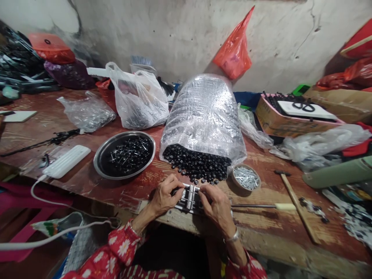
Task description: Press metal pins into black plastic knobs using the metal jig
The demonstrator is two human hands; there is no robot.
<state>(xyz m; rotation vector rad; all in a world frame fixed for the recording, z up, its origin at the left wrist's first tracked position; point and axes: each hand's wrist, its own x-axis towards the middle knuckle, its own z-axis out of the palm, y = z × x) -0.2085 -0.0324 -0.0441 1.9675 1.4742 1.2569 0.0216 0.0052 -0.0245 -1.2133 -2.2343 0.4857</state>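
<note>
Black and silver, a small rectangular fixture [190,199] crossed by thin metal rods lies at the near edge of our worn red-brown wooden table [128,190], between our hands. Our left hand [166,195] is at its left end, thumb and forefinger close together; our right hand [216,203] bends over its right end. We cannot tell whether either pinches anything. Just beyond, glossy round black caps [197,162] spill from a clear plastic bag [203,108], beside a small round bowl [258,186] of silver nails [246,176].

Fixture [190,198] partly behind the right grip [217,206], green roll [340,172] cropped at right.
</note>
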